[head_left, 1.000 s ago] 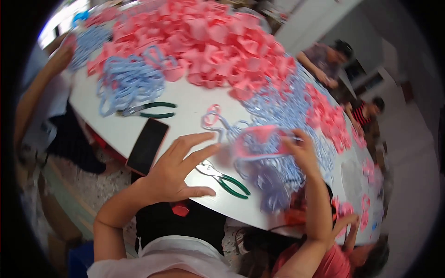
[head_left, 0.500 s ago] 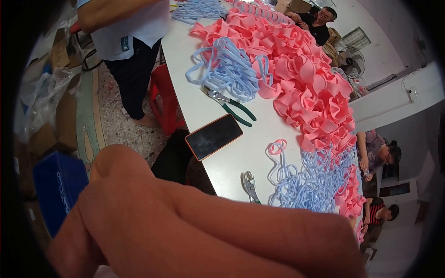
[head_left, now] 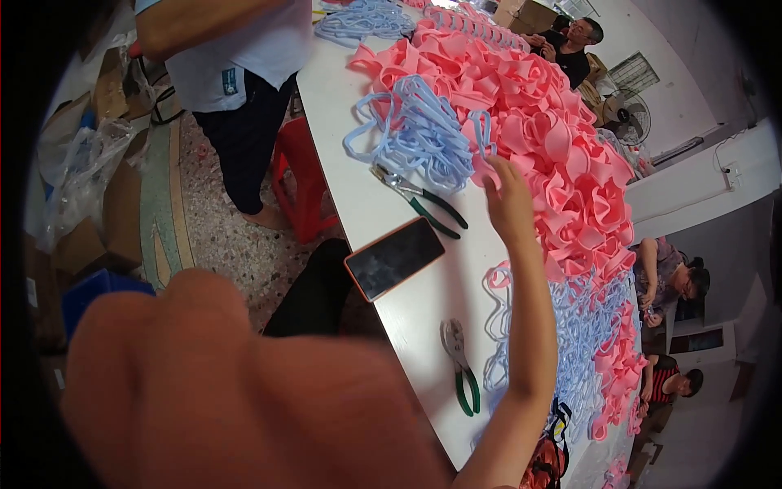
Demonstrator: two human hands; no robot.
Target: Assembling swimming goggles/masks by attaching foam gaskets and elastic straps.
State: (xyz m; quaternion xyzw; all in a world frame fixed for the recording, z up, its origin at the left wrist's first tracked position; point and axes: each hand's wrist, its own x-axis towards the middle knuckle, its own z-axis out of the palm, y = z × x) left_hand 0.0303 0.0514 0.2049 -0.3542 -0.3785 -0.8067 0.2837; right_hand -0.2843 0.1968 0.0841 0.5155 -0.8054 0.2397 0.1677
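Observation:
My right hand (head_left: 511, 200) reaches over the table from the lower edge. Its fingers look stretched and slightly apart, at the edge of the pink foam-like pieces (head_left: 542, 130) and beside a light blue strap loop (head_left: 481, 129). A large blurred hand (head_left: 204, 383), my left by its place, fills the lower left close to the view; its fingers are too smeared to read. Left of my right hand lies a bundle of light blue straps (head_left: 428, 130). Green-handled pliers (head_left: 423, 200) rest just below the bundle, and a second pair of pliers (head_left: 458, 359) lies nearer.
A dark-screened phone (head_left: 395, 259) lies at the white table's (head_left: 403, 322) left edge. Tangled blue cords (head_left: 582, 326) spread right of my forearm. One person (head_left: 244, 65) stands at the left by a red stool (head_left: 301, 175); several others sit beyond the pile.
My right arm has come into view and reaches to the pink pile. The big near hand has pulled back to the lower left, uncovering the nearer pliers. The view has shifted slightly.

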